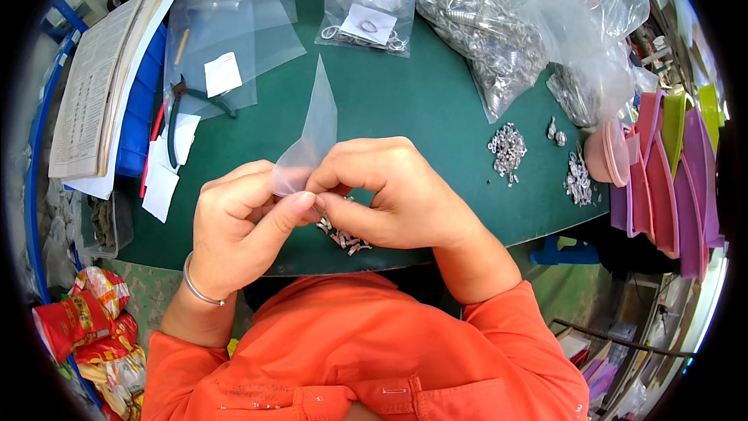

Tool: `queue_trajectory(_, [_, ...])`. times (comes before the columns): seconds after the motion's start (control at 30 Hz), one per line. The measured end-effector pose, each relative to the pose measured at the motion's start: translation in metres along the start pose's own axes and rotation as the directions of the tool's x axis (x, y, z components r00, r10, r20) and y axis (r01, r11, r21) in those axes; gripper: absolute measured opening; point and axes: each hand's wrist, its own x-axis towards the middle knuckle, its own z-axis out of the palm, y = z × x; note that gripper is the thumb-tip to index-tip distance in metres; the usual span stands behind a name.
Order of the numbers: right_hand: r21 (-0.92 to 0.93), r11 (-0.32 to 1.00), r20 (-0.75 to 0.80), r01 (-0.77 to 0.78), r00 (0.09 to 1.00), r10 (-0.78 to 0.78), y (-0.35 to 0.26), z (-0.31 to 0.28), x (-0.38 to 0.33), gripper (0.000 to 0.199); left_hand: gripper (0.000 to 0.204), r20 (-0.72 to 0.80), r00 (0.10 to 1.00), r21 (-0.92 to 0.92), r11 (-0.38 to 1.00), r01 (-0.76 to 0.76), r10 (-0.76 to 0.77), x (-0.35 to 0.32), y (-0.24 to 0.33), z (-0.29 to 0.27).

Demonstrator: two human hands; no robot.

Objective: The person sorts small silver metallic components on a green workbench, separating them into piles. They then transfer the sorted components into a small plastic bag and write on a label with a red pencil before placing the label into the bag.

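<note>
A small clear plastic bag [318, 121] stands up between my hands above the table, its pointed corner up. My left hand [234, 218] pinches the bag's lower edge between thumb and fingers. From the other side, my right hand [389, 191] pinches the same edge, and the fingertips of both hands nearly meet. Below them, close to the front edge of the table, lies a small pile of metal pieces [343, 240], partly hidden by my right hand. Whether a small piece is also between my fingertips does not show.
On the green table [265, 136] lie pliers [183, 109], paper slips [224, 74] and flat plastic bags [273, 23]. At the back right are big bags of metal parts [491, 31]. Loose piles [508, 148] lie right, beside a pink cup [606, 154] and coloured bins [670, 171].
</note>
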Motion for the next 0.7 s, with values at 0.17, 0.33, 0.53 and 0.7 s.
queue_trajectory(0.17, [0.067,0.997,-0.125,0.03,0.992,-0.022,-0.001,0.01,0.003,0.007,0.012,-0.01,0.997,0.012,0.997,-0.081,0.081,0.004,0.003,-0.003])
queue_trajectory(0.33, [-0.105,0.993,-0.101,0.049,0.993,-0.059,0.0,0.01,0.003,0.007,0.011,-0.016,0.997,0.113,0.991,-0.067,0.07,0.005,-0.001,-0.005])
queue_trajectory(0.53, [-0.065,0.997,0.0,0.041,0.999,-0.041,0.001,0.0,0.004,0.009,0.011,0.04,0.995,0.165,0.982,-0.092,0.087,0.003,-0.007,-0.008])
queue_trajectory(0.7, [-0.055,0.998,-0.042,0.025,0.999,-0.027,0.002,0.003,0.006,0.007,0.01,0.01,0.986,0.154,0.974,-0.167,0.168,0.007,-0.008,-0.003])
